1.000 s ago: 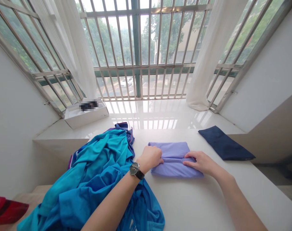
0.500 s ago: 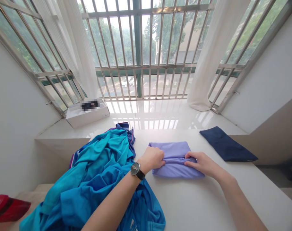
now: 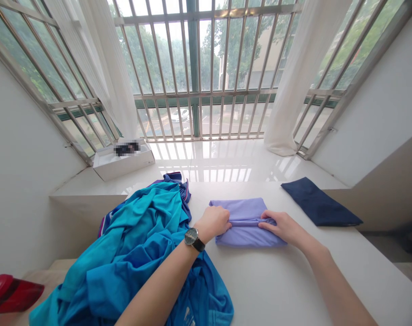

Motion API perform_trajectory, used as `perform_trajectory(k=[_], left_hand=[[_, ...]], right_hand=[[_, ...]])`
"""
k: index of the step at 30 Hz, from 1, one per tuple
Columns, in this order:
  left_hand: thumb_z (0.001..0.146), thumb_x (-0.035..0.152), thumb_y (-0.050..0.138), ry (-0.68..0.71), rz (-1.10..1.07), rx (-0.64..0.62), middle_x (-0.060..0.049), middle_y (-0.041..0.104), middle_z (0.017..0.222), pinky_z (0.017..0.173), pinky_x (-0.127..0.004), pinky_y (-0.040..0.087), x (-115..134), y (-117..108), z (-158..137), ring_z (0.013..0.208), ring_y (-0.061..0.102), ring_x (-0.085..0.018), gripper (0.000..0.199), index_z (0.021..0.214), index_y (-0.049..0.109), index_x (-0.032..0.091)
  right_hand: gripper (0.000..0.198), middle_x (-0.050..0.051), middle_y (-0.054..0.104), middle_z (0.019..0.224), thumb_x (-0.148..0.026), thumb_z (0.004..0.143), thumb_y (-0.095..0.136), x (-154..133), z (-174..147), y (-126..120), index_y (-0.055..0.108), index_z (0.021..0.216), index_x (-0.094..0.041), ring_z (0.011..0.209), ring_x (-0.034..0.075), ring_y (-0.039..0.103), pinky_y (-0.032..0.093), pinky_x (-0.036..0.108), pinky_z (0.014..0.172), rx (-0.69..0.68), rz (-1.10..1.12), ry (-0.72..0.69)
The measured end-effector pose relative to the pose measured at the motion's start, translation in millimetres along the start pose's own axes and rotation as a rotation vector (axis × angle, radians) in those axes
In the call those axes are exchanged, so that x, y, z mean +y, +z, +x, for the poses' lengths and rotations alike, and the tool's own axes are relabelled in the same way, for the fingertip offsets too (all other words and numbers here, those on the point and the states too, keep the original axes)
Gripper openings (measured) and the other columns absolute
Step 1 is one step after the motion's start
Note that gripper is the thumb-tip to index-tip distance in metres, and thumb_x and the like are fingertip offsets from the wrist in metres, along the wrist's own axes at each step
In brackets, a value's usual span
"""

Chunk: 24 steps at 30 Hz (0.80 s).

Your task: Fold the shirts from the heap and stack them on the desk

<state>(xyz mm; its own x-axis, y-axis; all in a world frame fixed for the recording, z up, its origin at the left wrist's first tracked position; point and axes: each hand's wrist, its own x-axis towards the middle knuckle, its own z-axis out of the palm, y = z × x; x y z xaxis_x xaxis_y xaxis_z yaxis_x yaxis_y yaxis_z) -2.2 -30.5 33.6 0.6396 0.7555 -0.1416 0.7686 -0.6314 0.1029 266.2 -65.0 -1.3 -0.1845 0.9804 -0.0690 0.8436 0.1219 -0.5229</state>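
Note:
A folded lavender garment (image 3: 243, 208) lies flat on the white tabletop, with a crease running across its middle. My left hand (image 3: 214, 222), a watch (image 3: 194, 238) on its wrist, is curled closed on the garment's left part at that crease. At the right end, the thumb and fingers of my right hand (image 3: 282, 226) pinch the cloth along the same line. A loose pile of teal and blue clothing (image 3: 134, 253) lies left of the garment, partly under my left forearm. To the right rests a folded navy cloth (image 3: 319, 203).
An open white box (image 3: 124, 164) with a blurred item stands on the window ledge (image 3: 206, 160) at back left. White curtains (image 3: 284, 104) hang before the barred window. A red object (image 3: 14, 294) sits at lower left.
The garment's near edge has drawn slightly inward and its middle crease looks flatter. My right hand has shifted a little up and to the left, still pinching the cloth.

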Motion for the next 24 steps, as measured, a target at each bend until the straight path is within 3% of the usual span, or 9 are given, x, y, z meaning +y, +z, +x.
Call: perform_trajectory(k=[10,19,24], left_hand=[[0.095,0.035,0.048,-0.039,0.002,-0.036,-0.017,0.072,0.095,0.077,-0.035,0.056,4,-2,-2,0.088,0.071,-0.028,0.033,0.097,0.071,0.012],[0.095,0.04,0.045,-0.078,0.027,-0.043,-0.017,0.072,0.095,0.075,-0.039,0.055,4,-2,-2,0.087,0.07,-0.03,0.038,0.098,0.071,0.012],[0.094,0.03,0.046,-0.105,0.056,-0.017,-0.017,0.07,0.094,0.077,-0.039,0.053,5,-4,-3,0.089,0.068,-0.029,0.03,0.097,0.069,0.012]], right_hand=[[0.039,0.005,0.073,0.077,-0.062,0.08,0.058,2,1,1,0.065,0.076,-0.024,0.074,0.025,0.066,0.041,0.029,0.06,0.089,-0.129,0.123],[0.057,0.005,0.068,0.062,-0.078,0.074,0.052,9,3,2,0.053,0.058,-0.024,0.06,0.023,0.063,0.035,0.029,0.051,0.081,-0.18,0.259],[0.06,0.005,0.067,0.06,-0.08,0.074,0.05,13,5,4,0.052,0.057,-0.023,0.058,0.022,0.062,0.035,0.028,0.05,0.079,-0.151,0.233]])
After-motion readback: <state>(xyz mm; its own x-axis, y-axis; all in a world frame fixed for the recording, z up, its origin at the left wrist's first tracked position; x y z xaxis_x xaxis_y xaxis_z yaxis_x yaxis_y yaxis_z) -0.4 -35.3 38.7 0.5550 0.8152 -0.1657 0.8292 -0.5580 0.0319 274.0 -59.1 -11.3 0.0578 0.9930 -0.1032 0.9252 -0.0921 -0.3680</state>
